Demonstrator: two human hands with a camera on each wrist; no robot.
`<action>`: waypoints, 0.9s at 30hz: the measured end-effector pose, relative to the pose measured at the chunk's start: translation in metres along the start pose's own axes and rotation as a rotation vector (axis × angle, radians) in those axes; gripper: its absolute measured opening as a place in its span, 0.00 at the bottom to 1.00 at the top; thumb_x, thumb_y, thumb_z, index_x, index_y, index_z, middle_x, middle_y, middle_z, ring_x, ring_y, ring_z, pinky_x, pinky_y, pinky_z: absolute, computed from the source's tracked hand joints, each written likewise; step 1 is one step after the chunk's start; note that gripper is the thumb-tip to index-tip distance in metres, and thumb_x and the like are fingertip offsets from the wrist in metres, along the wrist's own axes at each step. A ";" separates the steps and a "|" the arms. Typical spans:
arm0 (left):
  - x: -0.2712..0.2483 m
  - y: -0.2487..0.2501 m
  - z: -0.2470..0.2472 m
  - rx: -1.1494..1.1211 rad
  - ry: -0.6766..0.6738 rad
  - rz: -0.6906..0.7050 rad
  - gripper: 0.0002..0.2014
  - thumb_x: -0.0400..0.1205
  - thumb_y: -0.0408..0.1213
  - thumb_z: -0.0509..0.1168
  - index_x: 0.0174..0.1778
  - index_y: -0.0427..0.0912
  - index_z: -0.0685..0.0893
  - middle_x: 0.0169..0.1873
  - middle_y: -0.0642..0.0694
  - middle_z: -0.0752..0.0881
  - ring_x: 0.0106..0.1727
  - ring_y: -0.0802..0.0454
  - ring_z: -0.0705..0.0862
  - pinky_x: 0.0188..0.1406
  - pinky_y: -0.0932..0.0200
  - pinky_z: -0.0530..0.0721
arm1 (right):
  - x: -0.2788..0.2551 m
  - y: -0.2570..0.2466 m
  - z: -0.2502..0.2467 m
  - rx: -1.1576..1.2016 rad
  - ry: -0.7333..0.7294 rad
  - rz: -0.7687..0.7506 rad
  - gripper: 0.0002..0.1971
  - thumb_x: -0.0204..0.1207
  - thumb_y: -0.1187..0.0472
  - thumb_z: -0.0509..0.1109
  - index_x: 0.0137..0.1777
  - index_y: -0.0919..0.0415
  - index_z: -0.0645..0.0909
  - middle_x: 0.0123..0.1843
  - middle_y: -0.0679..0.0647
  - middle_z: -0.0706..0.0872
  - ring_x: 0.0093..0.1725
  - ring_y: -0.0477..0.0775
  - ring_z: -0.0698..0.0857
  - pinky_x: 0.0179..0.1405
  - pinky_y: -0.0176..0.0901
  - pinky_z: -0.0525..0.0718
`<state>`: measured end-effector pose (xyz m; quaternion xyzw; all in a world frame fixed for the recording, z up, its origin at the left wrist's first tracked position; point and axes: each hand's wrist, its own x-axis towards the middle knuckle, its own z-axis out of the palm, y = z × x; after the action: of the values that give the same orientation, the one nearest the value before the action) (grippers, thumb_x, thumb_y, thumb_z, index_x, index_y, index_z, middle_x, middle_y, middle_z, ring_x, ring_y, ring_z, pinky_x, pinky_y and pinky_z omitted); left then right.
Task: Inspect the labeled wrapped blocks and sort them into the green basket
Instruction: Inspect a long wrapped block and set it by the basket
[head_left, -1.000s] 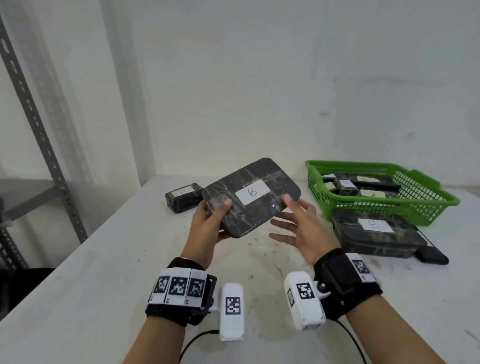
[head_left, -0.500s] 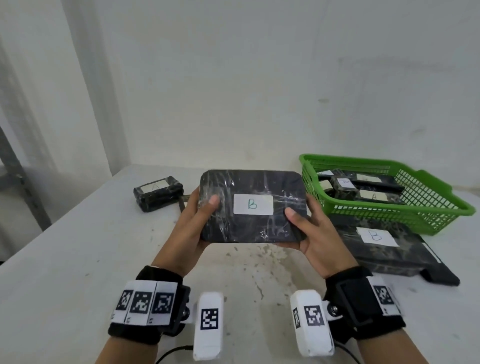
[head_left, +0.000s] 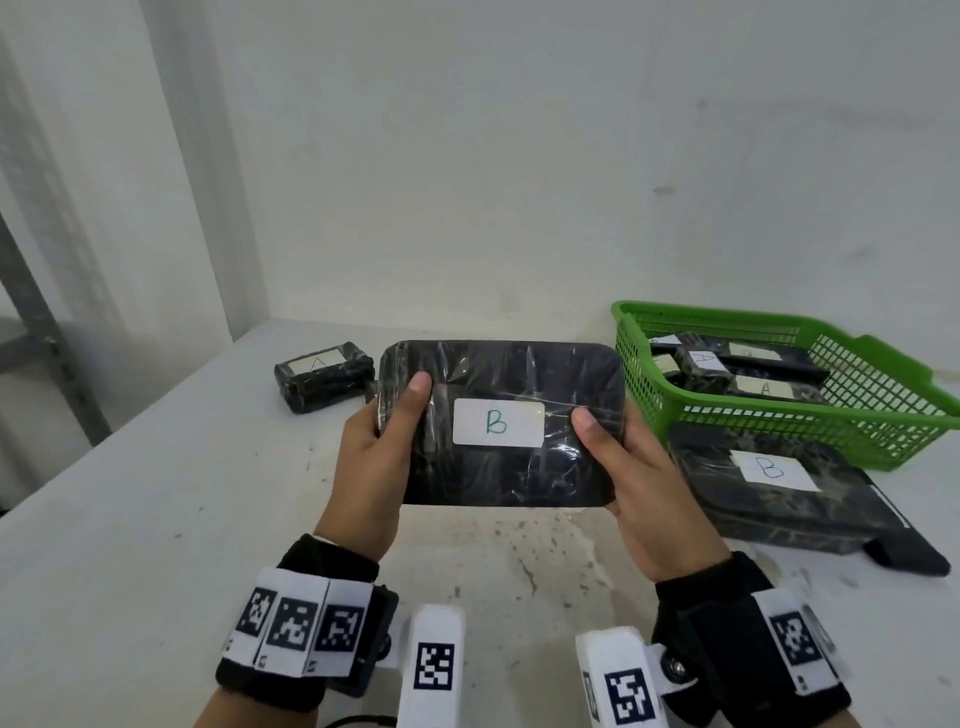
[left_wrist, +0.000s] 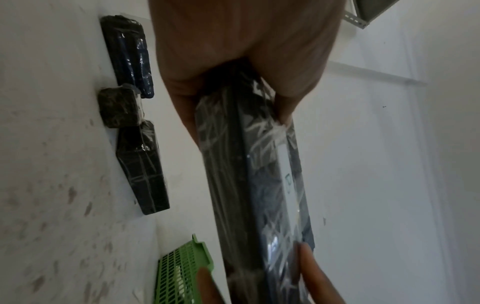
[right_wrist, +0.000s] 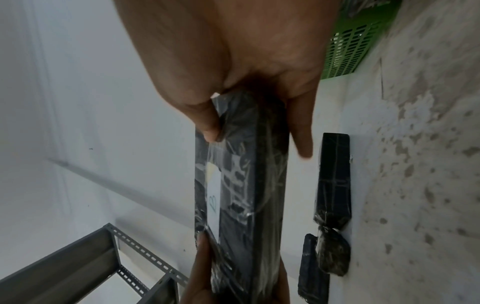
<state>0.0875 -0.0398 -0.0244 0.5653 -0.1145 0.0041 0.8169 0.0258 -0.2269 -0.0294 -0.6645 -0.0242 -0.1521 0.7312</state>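
Observation:
A flat black wrapped block with a white label marked B is held up over the table, label facing me. My left hand grips its left edge, thumb on the face. My right hand grips its right edge the same way. Both wrist views show the block edge-on pinched between thumb and fingers. The green basket stands at the right with several wrapped blocks marked A inside. Another flat B block lies in front of the basket. A small A block sits at the back left.
The white table is stained in the middle and meets a white wall behind. A grey metal shelf frame stands off the table's left edge. More small wrapped blocks lie behind the held block in the left wrist view.
The B block turned from tilted to level and facing me. My right hand, open beside it a second ago, now grips its right edge. Both hands drew it nearer.

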 end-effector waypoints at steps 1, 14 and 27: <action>0.000 -0.001 0.000 0.017 0.021 0.011 0.15 0.80 0.49 0.64 0.52 0.44 0.89 0.49 0.45 0.93 0.55 0.48 0.91 0.59 0.46 0.86 | -0.001 -0.002 0.000 -0.008 -0.003 -0.005 0.22 0.77 0.44 0.67 0.71 0.46 0.78 0.66 0.43 0.87 0.69 0.47 0.83 0.76 0.59 0.76; -0.010 0.009 0.004 0.088 -0.041 -0.006 0.25 0.69 0.60 0.71 0.49 0.43 0.91 0.46 0.44 0.93 0.52 0.47 0.92 0.54 0.48 0.87 | -0.006 -0.012 0.008 -0.193 0.178 -0.201 0.15 0.78 0.43 0.61 0.56 0.46 0.85 0.54 0.44 0.92 0.57 0.45 0.89 0.66 0.55 0.84; -0.007 0.000 0.006 0.141 -0.028 -0.091 0.23 0.64 0.49 0.77 0.50 0.39 0.91 0.44 0.44 0.94 0.48 0.47 0.92 0.50 0.53 0.88 | -0.008 0.002 0.013 -0.115 0.294 -0.195 0.09 0.77 0.49 0.70 0.55 0.49 0.81 0.50 0.44 0.91 0.52 0.41 0.89 0.55 0.40 0.84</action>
<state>0.0792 -0.0441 -0.0237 0.6260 -0.0994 -0.0329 0.7728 0.0206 -0.2122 -0.0313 -0.6702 0.0272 -0.3189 0.6696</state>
